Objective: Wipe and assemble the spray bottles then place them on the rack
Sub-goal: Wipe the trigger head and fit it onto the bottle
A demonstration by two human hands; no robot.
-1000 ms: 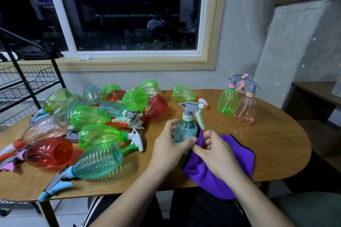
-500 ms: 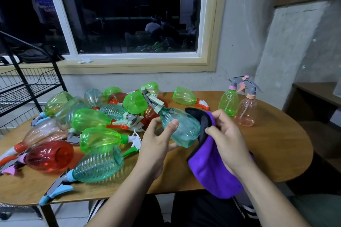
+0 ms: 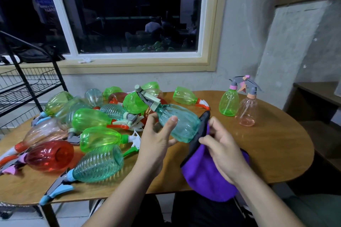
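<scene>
Oval wood table [image 3: 276,145], bottle pile [image 3: 88,131] left, 2 upright bottles [image 3: 238,103] right

The teal bottle [image 3: 181,125] was translucent, glossy plastic with faint ribs, the purple cloth [image 3: 208,175] soft, matt fabric, the table [image 3: 276,143] smooth wood with a dull sheen, the rack [image 3: 27,86] black-coated metal wire, and the wall [image 3: 258,33] rough grey plaster.

Head camera looks forward and down, close over the table [image 3: 276,153].
</scene>
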